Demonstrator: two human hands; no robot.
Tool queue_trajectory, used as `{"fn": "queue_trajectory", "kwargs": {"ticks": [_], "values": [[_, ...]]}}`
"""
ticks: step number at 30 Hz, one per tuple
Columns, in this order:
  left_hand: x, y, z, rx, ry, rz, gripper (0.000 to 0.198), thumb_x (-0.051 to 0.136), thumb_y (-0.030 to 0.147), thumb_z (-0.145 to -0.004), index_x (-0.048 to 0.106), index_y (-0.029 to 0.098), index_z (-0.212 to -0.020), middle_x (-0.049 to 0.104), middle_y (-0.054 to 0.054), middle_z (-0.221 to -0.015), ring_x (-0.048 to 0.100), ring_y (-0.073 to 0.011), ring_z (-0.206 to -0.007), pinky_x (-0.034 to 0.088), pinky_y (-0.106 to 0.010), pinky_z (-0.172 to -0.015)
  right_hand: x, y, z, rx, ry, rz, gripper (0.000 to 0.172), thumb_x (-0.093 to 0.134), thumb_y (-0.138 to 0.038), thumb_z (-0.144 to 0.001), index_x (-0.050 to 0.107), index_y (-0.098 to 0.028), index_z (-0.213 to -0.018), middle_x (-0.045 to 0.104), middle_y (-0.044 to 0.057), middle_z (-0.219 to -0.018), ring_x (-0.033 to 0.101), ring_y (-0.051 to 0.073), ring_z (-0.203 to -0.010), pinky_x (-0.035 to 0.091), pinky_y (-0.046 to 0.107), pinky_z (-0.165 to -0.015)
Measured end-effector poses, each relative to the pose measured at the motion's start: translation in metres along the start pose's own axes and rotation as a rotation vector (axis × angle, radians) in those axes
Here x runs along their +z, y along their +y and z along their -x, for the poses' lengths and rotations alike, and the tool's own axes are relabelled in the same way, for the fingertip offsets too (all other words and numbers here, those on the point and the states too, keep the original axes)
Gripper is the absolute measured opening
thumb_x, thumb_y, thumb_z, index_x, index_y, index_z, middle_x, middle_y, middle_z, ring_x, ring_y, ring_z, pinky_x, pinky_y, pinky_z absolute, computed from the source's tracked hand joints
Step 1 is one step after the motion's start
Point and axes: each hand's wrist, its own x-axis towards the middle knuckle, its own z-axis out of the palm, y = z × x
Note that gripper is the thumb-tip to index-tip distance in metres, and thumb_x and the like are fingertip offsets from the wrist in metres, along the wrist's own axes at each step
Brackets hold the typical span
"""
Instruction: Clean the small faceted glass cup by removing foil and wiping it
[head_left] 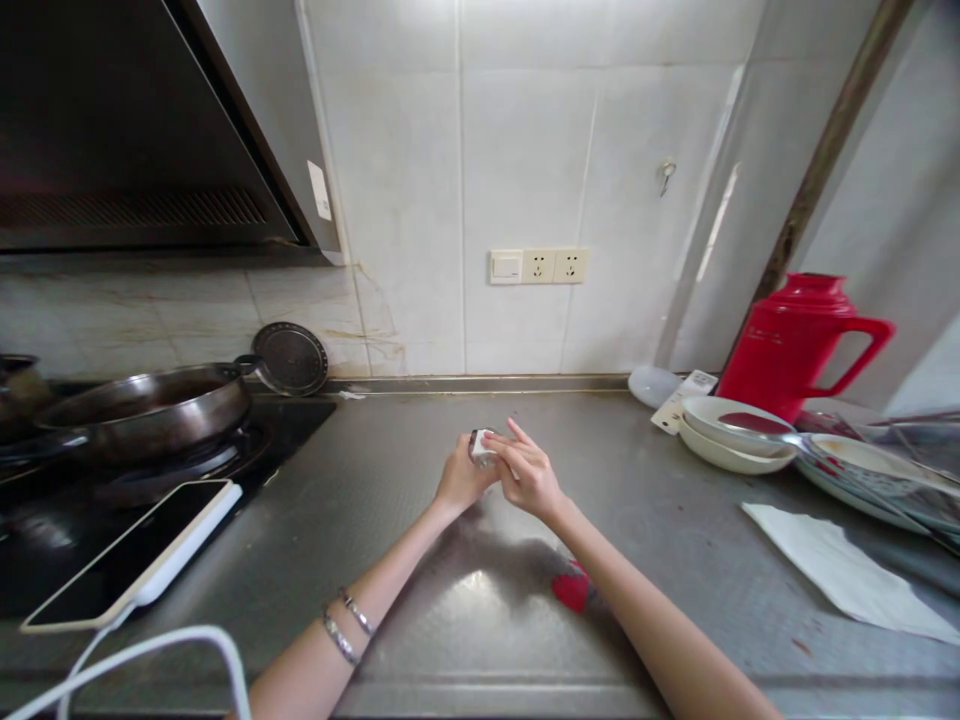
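Both hands meet above the middle of the steel counter. My left hand [460,478] is closed around a small white-and-grey object [480,448], possibly clear at its rim; its kind is too small to make out. Against this object press the fingertips of my right hand [527,472], coming from the right, with one finger raised apart. The fingers partly cover the object. Two silvery bracelets [341,640] circle my left forearm.
To the left, a steel pan [150,410] sits on the black stove [300,425], near a phone [135,555] with a white cable [187,635]. On the right are a red thermos [795,345], stacked bowls [731,455], a patterned dish [862,465] and a white paper sheet [840,565].
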Motion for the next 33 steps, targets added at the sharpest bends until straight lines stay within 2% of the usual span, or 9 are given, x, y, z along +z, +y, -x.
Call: {"fn": "queue_trajectory", "kwargs": {"ticks": [3, 5, 9, 15, 21, 26, 28, 30, 33], "values": [[0.003, 0.008, 0.003, 0.003, 0.027, -0.046, 0.05, 0.078, 0.033, -0.059, 0.054, 0.016, -0.1, 0.064, -0.003, -0.079, 0.059, -0.0135, -0.058, 0.042, -0.017, -0.035, -0.002, 0.001, -0.003, 0.248, 0.169, -0.04, 0.026, 0.045, -0.012, -0.09, 0.067, -0.023, -0.1, 0.074, 0.001, -0.09, 0.072, 0.018, -0.08, 0.042, 0.05, -0.107], [0.004, 0.01, 0.004, -0.015, 0.041, -0.056, 0.05, 0.078, 0.031, -0.059, 0.056, 0.015, -0.1, 0.064, -0.004, -0.082, 0.06, -0.0148, -0.061, 0.042, -0.017, -0.035, -0.002, -0.001, -0.004, 0.331, 0.217, -0.057, 0.024, 0.047, -0.014, -0.09, 0.069, -0.024, -0.094, 0.075, 0.0, -0.086, 0.072, 0.019, -0.079, 0.045, 0.048, -0.105], [0.002, 0.008, 0.001, -0.08, 0.036, 0.025, 0.05, 0.076, 0.034, -0.061, 0.057, 0.014, -0.103, 0.065, -0.006, -0.087, 0.062, -0.0173, -0.068, 0.044, -0.017, -0.036, 0.003, -0.007, -0.003, 0.281, 0.208, -0.086, 0.025, 0.048, -0.015, -0.089, 0.069, -0.024, -0.099, 0.075, 0.0, -0.089, 0.072, 0.02, -0.082, 0.044, 0.049, -0.106], [-0.002, 0.008, -0.001, -0.103, 0.041, 0.173, 0.047, 0.075, 0.041, -0.063, 0.06, 0.014, -0.098, 0.065, -0.004, -0.08, 0.063, -0.0171, -0.07, 0.047, -0.017, -0.041, 0.009, -0.012, 0.0, 0.259, 0.174, -0.154, 0.027, 0.047, -0.016, -0.09, 0.068, -0.024, -0.105, 0.074, 0.002, -0.096, 0.071, 0.02, -0.09, 0.043, 0.05, -0.106], [0.003, 0.011, 0.003, -0.109, 0.075, 0.188, 0.055, 0.079, 0.033, -0.058, 0.056, 0.016, -0.104, 0.064, -0.005, -0.087, 0.062, -0.0158, -0.068, 0.05, -0.02, -0.039, 0.005, -0.005, 0.001, 0.417, 0.213, -0.123, 0.024, 0.048, -0.021, -0.09, 0.071, -0.024, -0.095, 0.075, -0.002, -0.088, 0.071, 0.017, -0.072, 0.043, 0.048, -0.106], [-0.002, 0.014, -0.001, -0.122, 0.049, 0.22, 0.047, 0.074, 0.03, -0.063, 0.053, 0.016, -0.103, 0.062, -0.003, -0.082, 0.06, -0.0135, -0.063, 0.051, -0.021, -0.039, 0.009, -0.006, 0.003, 0.403, 0.195, -0.167, 0.021, 0.049, -0.021, -0.089, 0.07, -0.023, -0.09, 0.073, -0.002, -0.081, 0.07, 0.016, -0.07, 0.042, 0.045, -0.106], [-0.003, 0.014, -0.003, -0.137, 0.062, 0.176, 0.047, 0.075, 0.029, -0.062, 0.053, 0.015, -0.102, 0.061, -0.003, -0.082, 0.06, -0.014, -0.064, 0.051, -0.02, -0.039, 0.011, -0.006, 0.002, 0.491, 0.208, -0.182, 0.02, 0.049, -0.026, -0.089, 0.069, -0.022, -0.088, 0.072, 0.0, -0.08, 0.069, 0.017, -0.073, 0.046, 0.042, -0.1], [-0.002, 0.012, -0.004, -0.152, 0.053, 0.137, 0.049, 0.077, 0.029, -0.061, 0.054, 0.015, -0.102, 0.061, -0.004, -0.082, 0.06, -0.0148, -0.066, 0.05, -0.019, -0.039, 0.012, -0.004, 0.001, 0.657, 0.247, -0.203, 0.024, 0.048, -0.033, -0.09, 0.068, -0.02, -0.087, 0.071, 0.002, -0.079, 0.068, 0.019, -0.075, 0.052, 0.037, -0.086], [0.001, 0.011, -0.003, -0.179, 0.014, 0.117, 0.052, 0.079, 0.029, -0.059, 0.054, 0.014, -0.101, 0.06, -0.003, -0.08, 0.059, -0.0147, -0.066, 0.048, -0.019, -0.038, 0.01, 0.004, 0.0, 0.848, 0.253, -0.319, 0.031, 0.048, -0.041, -0.088, 0.067, -0.017, -0.089, 0.07, 0.005, -0.082, 0.065, 0.02, -0.078, 0.051, 0.031, -0.074]]}}
